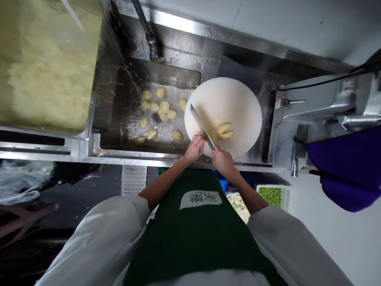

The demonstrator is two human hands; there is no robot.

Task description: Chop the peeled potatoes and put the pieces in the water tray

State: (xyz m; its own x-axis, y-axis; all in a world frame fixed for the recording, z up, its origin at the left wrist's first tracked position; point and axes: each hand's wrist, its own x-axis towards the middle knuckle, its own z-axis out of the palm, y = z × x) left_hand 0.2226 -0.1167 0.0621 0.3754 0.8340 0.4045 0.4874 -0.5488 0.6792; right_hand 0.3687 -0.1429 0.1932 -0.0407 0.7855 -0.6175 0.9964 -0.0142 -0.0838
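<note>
Here, the person is standing at a steel worktop [166, 159], both bare forearms reaching forward over a green apron [190, 234]. The right hand [222, 159] is curling closed around the handle of a knife [202, 127], whose long blade is slanting up and to the left across a round white cutting board [238, 99]. The left hand [195, 147] is resting at the near edge of the board, just left of the blade, its fingers [199, 139] bent down against a pale yellow potato piece [210, 136] that is mostly hidden under them and the blade; how firmly they are gripping it I cannot tell. Just right of the blade, apart from both hands, cut potato pieces [224, 130] are lying on the board. The board is sitting partly over the right side of a sink [119, 99], where peeled potatoes [159, 109] are lying in shallow water, well left of the hands. A tap [149, 35] is rising behind the sink. At far left a large steel tray [89, 119] is holding a heap of shredded pale yellow food [44, 71]. To the right a metal machine [312, 119] is standing beside the board, with a purple cloth [348, 171] hanging near it. Below the worktop edge, containers of green pieces [270, 195] and pale pieces [239, 206] are showing beside the apron.
</note>
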